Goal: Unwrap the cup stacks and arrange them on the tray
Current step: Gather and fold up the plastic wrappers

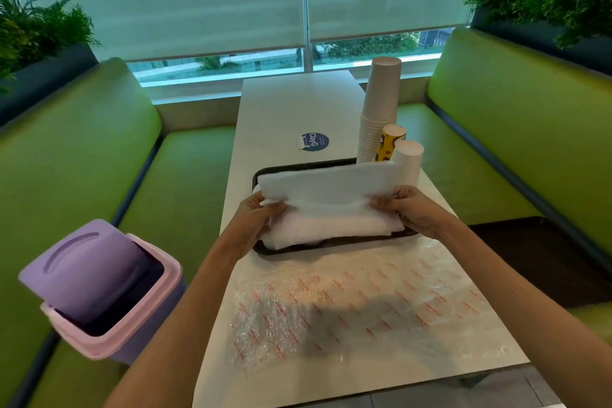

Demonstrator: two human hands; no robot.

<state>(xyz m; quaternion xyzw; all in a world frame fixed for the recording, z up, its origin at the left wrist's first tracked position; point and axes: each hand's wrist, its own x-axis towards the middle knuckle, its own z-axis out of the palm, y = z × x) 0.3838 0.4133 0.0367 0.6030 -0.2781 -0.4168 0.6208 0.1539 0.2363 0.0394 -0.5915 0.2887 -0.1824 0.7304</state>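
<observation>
A bundle wrapped in white foam sheet [326,195] lies across the black tray [334,243]. My left hand [256,217] pinches the sheet's left edge and my right hand [409,209] pinches its right edge, lifting a flap. What the wrap holds is hidden. At the tray's far right stand a tall white cup stack [381,109], a yellow patterned cup stack [390,141] and a short white cup stack [409,161], all upside down.
A clear bubble-wrap sheet with red print [347,305] lies flat on the white table [291,103] near me. A purple bin [99,288] with its lid tipped open sits on the left green bench. A round blue sticker [314,141] marks the table's middle.
</observation>
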